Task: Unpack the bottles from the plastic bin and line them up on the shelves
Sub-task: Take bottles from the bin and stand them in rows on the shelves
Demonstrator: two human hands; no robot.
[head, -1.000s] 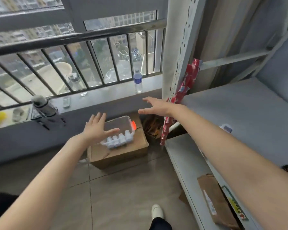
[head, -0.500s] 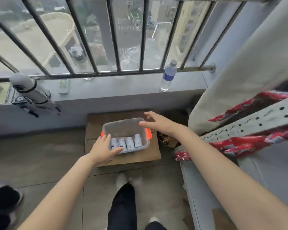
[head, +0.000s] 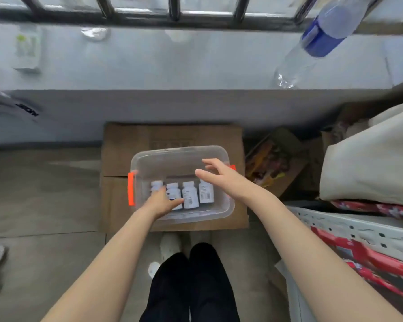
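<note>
A clear plastic bin (head: 179,151) with orange handles sits on a cardboard box (head: 172,135) on the floor. Several white bottles (head: 190,196) with labels lie side by side along the bin's near wall. My left hand (head: 161,202) reaches into the bin, its fingers lying over the two left bottles and its thumb stretched toward the third. My right hand (head: 221,177) hovers above the bin's right half with its fingers spread, holding nothing. Part of the rightmost bottle is hidden under it.
A grey window ledge (head: 172,63) with railing bars runs across the top and carries a water bottle (head: 321,40). At the right are the perforated shelf frame (head: 358,231), red plastic wrapping (head: 370,259) and a beige bundle (head: 370,163). My legs (head: 191,287) stand just before the box.
I have leaned in over the bin. My left hand went from the bin's near rim down onto the bottles, and my right hand moved from the right handle to above the bin.
</note>
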